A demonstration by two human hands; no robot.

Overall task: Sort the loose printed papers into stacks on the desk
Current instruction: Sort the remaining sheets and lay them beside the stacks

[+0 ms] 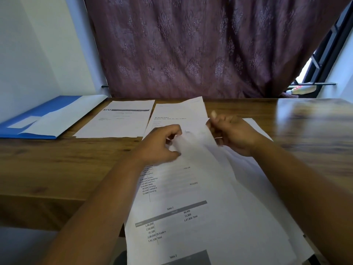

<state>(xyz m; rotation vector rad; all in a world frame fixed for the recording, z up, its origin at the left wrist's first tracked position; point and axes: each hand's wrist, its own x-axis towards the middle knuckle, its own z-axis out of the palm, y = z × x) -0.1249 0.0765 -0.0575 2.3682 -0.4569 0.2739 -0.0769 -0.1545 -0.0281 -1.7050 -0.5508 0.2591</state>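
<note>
The sheaf of printed tables hangs over the counter's near edge, both hands at its top. Left hand fingers curl onto the top sheet, seemingly peeling it; right hand pinches the sheets behind. Two stacks lie beyond, beside a folder.

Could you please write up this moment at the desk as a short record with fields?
surface: wooden desk
left hand: grips the top of the sheet with tables
right hand: pinches the same sheet's top edge
sorted so far: headed page and a second page, side by side
far left: blue folder
behind: maroon curtain
</note>
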